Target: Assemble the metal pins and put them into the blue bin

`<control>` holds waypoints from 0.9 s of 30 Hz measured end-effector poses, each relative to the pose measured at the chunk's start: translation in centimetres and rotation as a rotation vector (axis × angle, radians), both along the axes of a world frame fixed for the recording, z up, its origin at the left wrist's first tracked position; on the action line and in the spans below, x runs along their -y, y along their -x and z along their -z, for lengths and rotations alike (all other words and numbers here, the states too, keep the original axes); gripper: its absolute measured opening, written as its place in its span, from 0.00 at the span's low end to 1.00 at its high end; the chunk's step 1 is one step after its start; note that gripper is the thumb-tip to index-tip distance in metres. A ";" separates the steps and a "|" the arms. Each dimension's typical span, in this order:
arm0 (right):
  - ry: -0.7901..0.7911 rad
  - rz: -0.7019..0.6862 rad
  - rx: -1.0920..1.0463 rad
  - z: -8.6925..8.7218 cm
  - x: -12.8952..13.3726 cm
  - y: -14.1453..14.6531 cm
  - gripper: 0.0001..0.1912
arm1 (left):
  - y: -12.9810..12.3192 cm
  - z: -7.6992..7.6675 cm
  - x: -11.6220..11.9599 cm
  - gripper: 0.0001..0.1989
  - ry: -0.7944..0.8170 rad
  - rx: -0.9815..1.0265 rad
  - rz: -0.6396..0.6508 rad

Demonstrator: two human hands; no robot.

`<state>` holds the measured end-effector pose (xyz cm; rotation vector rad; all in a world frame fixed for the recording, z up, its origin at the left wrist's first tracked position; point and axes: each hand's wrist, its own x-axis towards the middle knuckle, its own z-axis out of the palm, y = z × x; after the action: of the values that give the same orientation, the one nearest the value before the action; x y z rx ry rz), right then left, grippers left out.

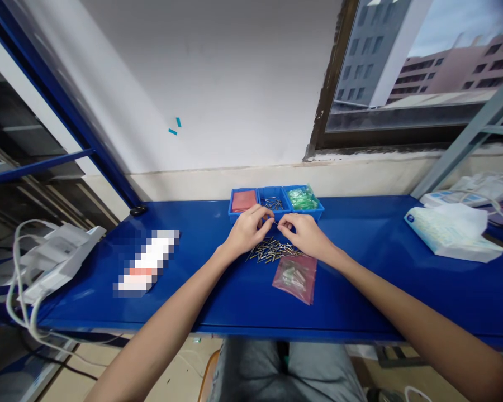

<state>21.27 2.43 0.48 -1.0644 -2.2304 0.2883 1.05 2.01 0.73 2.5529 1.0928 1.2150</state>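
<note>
My left hand (251, 228) and my right hand (304, 233) meet above the table, fingertips pinched. Between them spans a small thin rod (275, 223), gripped at both ends; its details are too small to make out. Just below lies a loose pile of thin metal rods (272, 251), silver and brass-coloured. In front of the pile is a pink plastic bag (295, 277) with small pale pieces showing through. Behind my hands stands a blue three-part bin (272, 191). It holds pink bags (243, 201) at left, metal rods (273, 203) in the middle and green-clear packets (303, 197) at right.
The blue table (360, 301) runs along a white wall. A white power strip with cables (61, 259) is at the left, near a blurred-out flat item (148, 262). At the right are a tissue pack (455, 229) and a white device (461, 195).
</note>
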 end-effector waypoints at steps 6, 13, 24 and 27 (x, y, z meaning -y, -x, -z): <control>0.099 0.057 -0.151 -0.2 -0.2 -0.1 0.07 | 0.1 -0.1 0.2 0.09 -0.053 -0.103 -0.020; 0.212 0.003 -0.213 -0.2 -0.2 0.0 0.08 | 0.0 0.4 0.2 0.08 -0.056 -0.180 0.004; 0.227 -0.019 -0.215 -0.2 0.2 0.3 0.08 | 0.1 0.3 0.2 0.06 -0.085 -0.208 -0.044; 0.236 -0.035 -0.213 -0.3 0.2 0.3 0.09 | 0.0 0.4 0.1 0.07 -0.088 -0.209 -0.057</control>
<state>20.95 2.18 0.75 -1.0615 -2.0609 0.6619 1.02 1.89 0.33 2.7855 1.1841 1.0481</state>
